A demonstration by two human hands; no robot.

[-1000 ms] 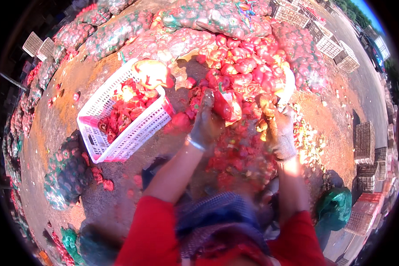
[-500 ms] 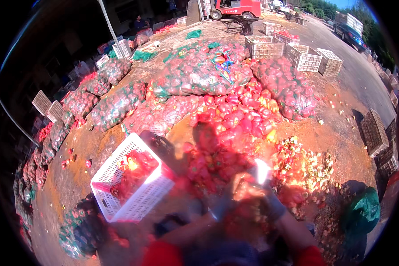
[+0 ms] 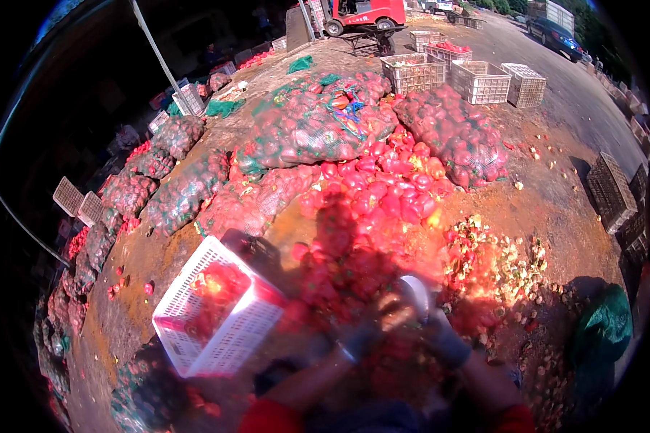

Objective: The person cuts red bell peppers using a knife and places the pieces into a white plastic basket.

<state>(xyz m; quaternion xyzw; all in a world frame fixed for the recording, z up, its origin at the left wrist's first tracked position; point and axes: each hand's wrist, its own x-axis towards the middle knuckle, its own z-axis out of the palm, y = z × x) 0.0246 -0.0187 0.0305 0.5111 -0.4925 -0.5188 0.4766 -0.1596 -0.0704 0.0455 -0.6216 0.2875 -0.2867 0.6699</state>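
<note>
Logging remotely, largest first. The large mesh sack [image 3: 307, 133] is bulging with red peppers. The loose pepper pile [image 3: 383, 189] is lying on the ground in front of it. The white crate [image 3: 249, 338] is standing left of my hands, holding red pepper pieces. The green sack [image 3: 605, 321] is sitting at right, its contents hidden. A far crate [image 3: 461, 55] is holding red produce. My left hand [image 3: 363, 335] and right hand [image 3: 444, 340] are showing blurred, close together; whether their fingers are gripping, I cannot tell. A pale curved thing [image 3: 416, 294] is showing beside them.
</note>
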